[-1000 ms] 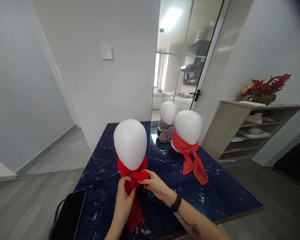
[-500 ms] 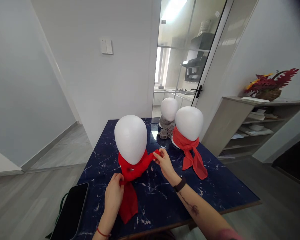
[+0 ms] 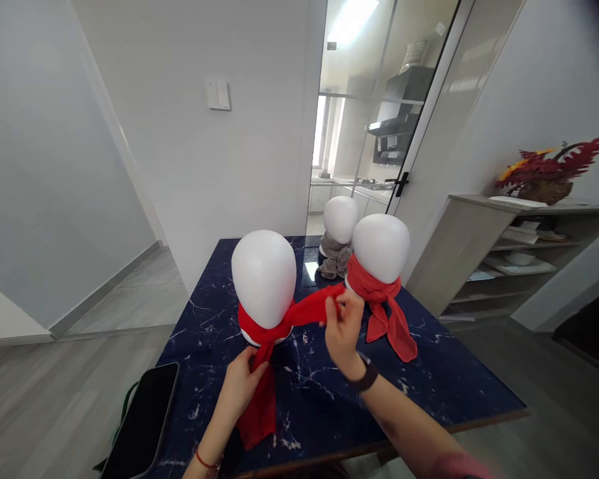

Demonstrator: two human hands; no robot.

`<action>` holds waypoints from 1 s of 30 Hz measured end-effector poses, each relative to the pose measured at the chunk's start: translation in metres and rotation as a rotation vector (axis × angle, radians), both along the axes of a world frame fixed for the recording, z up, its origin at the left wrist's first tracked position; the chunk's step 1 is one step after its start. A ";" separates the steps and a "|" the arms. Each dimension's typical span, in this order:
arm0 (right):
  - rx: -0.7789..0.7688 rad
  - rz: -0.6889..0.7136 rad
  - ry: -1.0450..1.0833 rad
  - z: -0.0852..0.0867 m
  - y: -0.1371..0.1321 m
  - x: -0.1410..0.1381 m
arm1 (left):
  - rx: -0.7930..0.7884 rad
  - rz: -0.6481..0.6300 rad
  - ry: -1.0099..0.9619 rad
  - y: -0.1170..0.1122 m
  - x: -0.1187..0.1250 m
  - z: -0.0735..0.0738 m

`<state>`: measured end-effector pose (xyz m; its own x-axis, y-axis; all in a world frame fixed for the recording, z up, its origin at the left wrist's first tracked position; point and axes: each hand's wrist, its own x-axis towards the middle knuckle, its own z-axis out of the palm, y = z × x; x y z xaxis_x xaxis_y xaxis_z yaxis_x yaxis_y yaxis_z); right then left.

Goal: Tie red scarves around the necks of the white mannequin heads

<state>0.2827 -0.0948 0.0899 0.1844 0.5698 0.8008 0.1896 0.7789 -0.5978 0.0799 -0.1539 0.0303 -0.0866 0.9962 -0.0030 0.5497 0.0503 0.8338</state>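
Note:
A white mannequin head [image 3: 264, 276] stands on the dark blue marbled table [image 3: 324, 412], with a bright red scarf [image 3: 259, 409] around its neck. One end of this scarf is stretched out to the right, where my right hand [image 3: 344, 326] grips it, slightly blurred. Just below the head's chin, my left hand [image 3: 242, 382] pinches the other part of the scarf, whose tail lies on the tabletop. The scarf crosses at the front of the neck.
Right of it stands a second white mannequin head [image 3: 382, 246] with a coral red scarf [image 3: 392, 332] tied on. Behind is a third head [image 3: 341, 218] with a grey-brown scarf [image 3: 335, 256]. A black phone-like device [image 3: 142, 419] lies at the table's left edge.
My right hand has moved right, drawing the scarf end out longer and straighter. The wrap at the neck has become narrower. My left hand has shifted slightly right, still holding the scarf.

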 end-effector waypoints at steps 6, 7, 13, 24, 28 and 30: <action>0.585 0.355 -0.858 -0.035 -0.082 0.007 | -0.111 0.006 -0.583 -0.005 0.011 -0.005; 0.591 0.354 -0.911 -0.038 -0.085 0.012 | -0.071 0.055 -0.502 -0.006 0.008 -0.005; -0.347 0.165 -0.390 -0.044 -0.042 0.025 | 0.230 0.166 -0.088 -0.007 0.003 0.003; -1.016 0.545 -0.037 -0.062 0.006 -0.019 | 0.148 0.139 0.012 0.014 0.026 0.011; -0.835 0.379 -0.061 -0.071 0.014 -0.008 | 0.174 0.273 0.056 0.005 0.015 0.006; -0.840 0.355 -0.093 -0.075 0.016 -0.004 | 0.086 0.193 0.116 0.001 0.012 0.002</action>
<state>0.2784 -0.0792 0.0148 -0.1573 0.9825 0.1001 0.0974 0.1163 -0.9884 0.0919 -0.1531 0.0326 -0.2699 0.9575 0.1021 0.6295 0.0953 0.7712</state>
